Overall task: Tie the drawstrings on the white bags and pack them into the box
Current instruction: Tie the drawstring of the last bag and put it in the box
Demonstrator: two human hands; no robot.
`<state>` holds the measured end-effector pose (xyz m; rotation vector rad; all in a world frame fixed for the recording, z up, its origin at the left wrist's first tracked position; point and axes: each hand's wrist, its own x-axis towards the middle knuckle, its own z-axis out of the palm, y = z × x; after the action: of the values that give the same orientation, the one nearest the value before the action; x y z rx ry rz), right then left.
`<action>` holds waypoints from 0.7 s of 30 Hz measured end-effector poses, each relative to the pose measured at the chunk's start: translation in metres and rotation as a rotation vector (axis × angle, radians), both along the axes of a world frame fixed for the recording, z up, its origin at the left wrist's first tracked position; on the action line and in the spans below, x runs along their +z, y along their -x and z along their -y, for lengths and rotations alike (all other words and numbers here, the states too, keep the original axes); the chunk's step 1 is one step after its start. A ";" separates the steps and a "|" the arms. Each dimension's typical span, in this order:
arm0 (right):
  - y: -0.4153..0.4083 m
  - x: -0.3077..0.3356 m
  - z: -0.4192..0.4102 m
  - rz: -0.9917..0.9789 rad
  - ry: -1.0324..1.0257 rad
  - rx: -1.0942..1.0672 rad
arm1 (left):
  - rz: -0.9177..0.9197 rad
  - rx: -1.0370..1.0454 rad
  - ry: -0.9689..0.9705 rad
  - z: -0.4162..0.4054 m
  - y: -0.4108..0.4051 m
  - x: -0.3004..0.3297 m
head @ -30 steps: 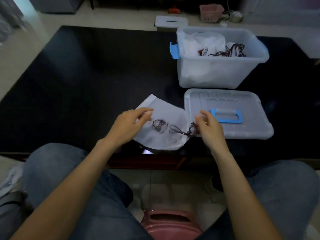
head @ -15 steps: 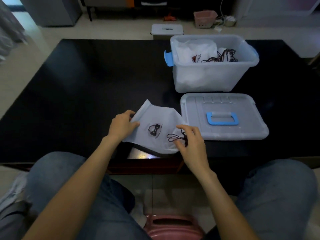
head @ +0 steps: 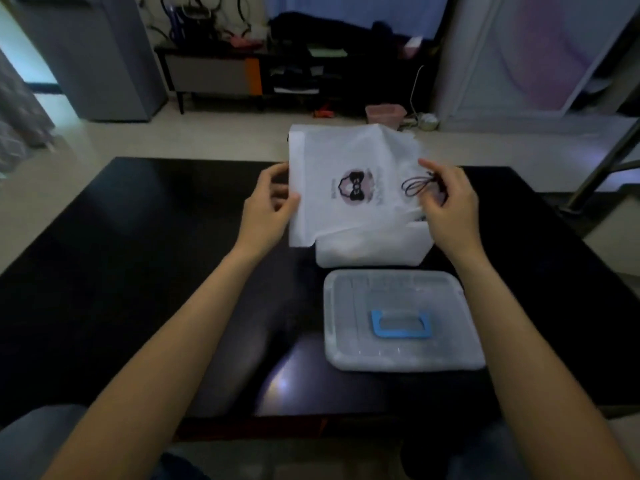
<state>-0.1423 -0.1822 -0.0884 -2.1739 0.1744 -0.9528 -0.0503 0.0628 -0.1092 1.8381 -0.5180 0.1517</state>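
Observation:
A white bag [head: 332, 157] with a dark bow print is held up in the air above the translucent box [head: 367, 249]. My left hand [head: 268, 209] pinches the bag's left edge. My right hand [head: 448, 202] grips its right, gathered end, where the dark drawstring [head: 415, 185] forms a loop. The bag hides most of the box and what lies inside it.
The box's lid [head: 403, 320] with a blue handle [head: 401, 323] lies flat on the black table [head: 138, 271], just in front of the box. Beyond the table, a pink basket [head: 385, 114] and a low cabinet [head: 221, 77] stand on the floor.
Both hands have lifted the bag off the table's near edge and carried it forward, over the box. The camera has tilted up.

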 end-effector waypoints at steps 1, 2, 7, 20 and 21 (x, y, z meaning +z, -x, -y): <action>-0.013 0.008 0.010 0.004 -0.007 -0.027 | 0.015 -0.010 -0.011 0.014 -0.012 0.004; -0.025 0.014 0.019 0.006 -0.013 -0.048 | 0.029 -0.018 -0.030 0.027 -0.023 0.007; -0.072 0.008 0.062 -0.221 0.051 -0.057 | 0.045 0.002 -0.340 0.067 -0.074 -0.002; -0.122 -0.042 0.084 -0.790 0.762 0.462 | 0.224 -0.412 -1.066 0.103 -0.107 -0.020; -0.130 -0.047 0.085 -0.828 0.835 0.451 | 0.231 -0.433 -1.103 0.111 -0.111 -0.023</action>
<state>-0.0119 -0.2672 -0.1349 -3.0649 -0.3869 0.2476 0.0609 -0.0484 -0.1325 2.7086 -1.3295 -0.2832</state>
